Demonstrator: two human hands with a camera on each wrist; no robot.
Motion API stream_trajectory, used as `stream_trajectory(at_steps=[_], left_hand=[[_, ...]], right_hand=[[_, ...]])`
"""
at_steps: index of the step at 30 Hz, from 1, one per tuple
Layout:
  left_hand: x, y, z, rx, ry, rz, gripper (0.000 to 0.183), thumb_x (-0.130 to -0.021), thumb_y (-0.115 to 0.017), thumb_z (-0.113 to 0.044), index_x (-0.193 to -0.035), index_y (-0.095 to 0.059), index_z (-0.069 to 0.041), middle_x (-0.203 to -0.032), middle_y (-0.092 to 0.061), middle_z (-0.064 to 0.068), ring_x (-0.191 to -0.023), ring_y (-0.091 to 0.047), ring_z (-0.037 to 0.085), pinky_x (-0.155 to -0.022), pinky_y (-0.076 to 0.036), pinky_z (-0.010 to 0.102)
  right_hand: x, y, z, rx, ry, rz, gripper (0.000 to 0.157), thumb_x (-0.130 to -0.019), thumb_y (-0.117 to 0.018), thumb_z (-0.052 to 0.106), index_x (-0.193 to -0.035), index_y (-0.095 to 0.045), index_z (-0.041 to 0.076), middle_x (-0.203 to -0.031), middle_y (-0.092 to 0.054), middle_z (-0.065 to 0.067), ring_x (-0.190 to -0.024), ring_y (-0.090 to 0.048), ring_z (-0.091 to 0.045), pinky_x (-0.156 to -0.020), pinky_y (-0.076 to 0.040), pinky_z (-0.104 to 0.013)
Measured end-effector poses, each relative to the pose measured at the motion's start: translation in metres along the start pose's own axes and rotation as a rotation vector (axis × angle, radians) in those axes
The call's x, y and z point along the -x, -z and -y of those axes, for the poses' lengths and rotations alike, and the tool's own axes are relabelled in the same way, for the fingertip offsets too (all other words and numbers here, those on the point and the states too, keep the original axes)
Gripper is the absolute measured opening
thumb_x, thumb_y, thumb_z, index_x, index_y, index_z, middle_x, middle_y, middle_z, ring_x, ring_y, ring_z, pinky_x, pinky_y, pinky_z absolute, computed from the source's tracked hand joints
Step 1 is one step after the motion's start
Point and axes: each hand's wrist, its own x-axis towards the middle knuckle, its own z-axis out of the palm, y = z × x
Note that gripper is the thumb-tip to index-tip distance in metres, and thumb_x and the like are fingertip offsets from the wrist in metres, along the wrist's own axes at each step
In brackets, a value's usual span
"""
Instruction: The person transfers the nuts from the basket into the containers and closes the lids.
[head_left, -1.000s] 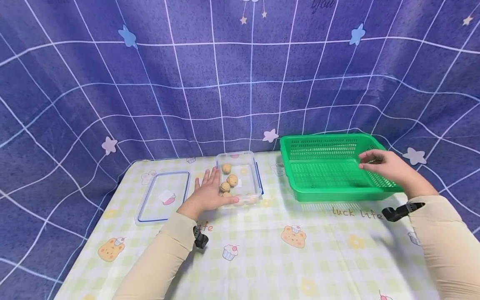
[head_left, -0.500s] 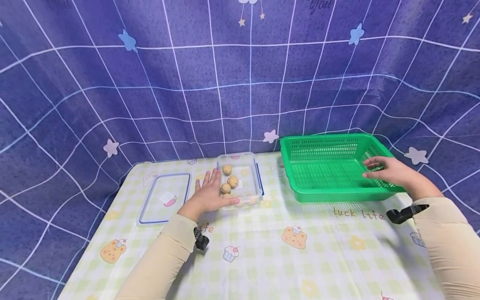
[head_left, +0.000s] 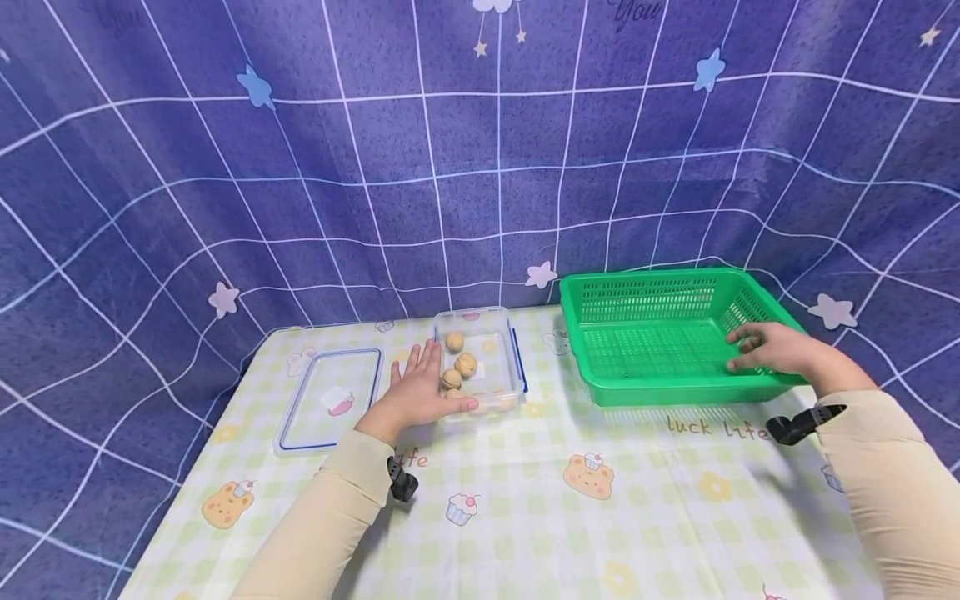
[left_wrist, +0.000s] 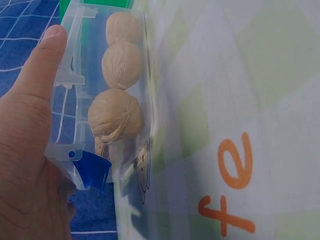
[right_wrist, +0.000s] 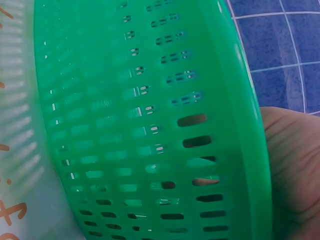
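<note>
My left hand [head_left: 416, 390] rests against the left side of a clear plastic box [head_left: 495, 385], its fingers spread and straight. The thumb lies along the near rim, also visible in the left wrist view. Several walnuts [left_wrist: 116, 116] are in the box, gathered toward its left side. On the right, my right hand [head_left: 780, 350] reaches over the right end of a green basket [head_left: 693, 390], with fingers loosely bent and nothing seen between them. In the right wrist view the basket's slotted wall hides most of that hand.
A clear lid with a blue seal [head_left: 377, 367] lies flat left of the box. A blue side clip [left_wrist: 93, 169] hangs from the box's near side. The checked tablecloth [head_left: 525, 533] covers the table, and a blue grid curtain [head_left: 480, 208] hangs behind it.
My right hand has shifted slightly right and lower over the basket, and its fingers have moved a little apart. The left hand stays against the box.
</note>
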Motion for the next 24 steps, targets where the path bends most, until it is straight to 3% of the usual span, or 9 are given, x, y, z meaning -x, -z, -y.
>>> stream_trajectory(at_steps=[10, 18, 24], left_hand=[[0.006, 0.005, -0.005, 0.002, -0.013, -0.005, 0.134, -0.076, -0.058, -0.086, -0.161, -0.003, 0.002, -0.169, 0.000, 0.017, -0.155, 0.007, 0.035, -0.119, 0.003, 0.066], [0.003, 0.003, -0.003, -0.014, -0.001, -0.001, 0.135, -0.075, -0.055, -0.089, -0.161, -0.001, 0.000, -0.170, 0.001, 0.015, -0.155, 0.008, 0.034, -0.119, 0.003, 0.065], [0.002, 0.002, -0.002, -0.010, 0.001, 0.001, 0.134, -0.075, -0.056, -0.088, -0.161, -0.001, -0.001, -0.170, 0.002, 0.015, -0.155, 0.006, 0.034, -0.119, 0.002, 0.065]], right_hand=[[-0.006, -0.002, -0.002, 0.028, -0.018, 0.071, 0.064, -0.088, -0.079, 0.030, -0.130, -0.053, -0.012, -0.122, -0.054, -0.045, -0.114, -0.054, -0.059, -0.088, -0.052, -0.060], [-0.012, -0.006, -0.002, 0.063, 0.016, 0.108, 0.046, -0.089, -0.074, 0.012, -0.123, -0.059, -0.013, -0.117, -0.060, -0.041, -0.111, -0.056, -0.057, -0.089, -0.052, -0.059], [-0.015, -0.006, 0.001, 0.163, 0.043, 0.132, 0.034, -0.081, -0.070, 0.002, -0.112, -0.066, -0.011, -0.115, -0.062, -0.036, -0.109, -0.057, -0.052, -0.086, -0.050, -0.054]])
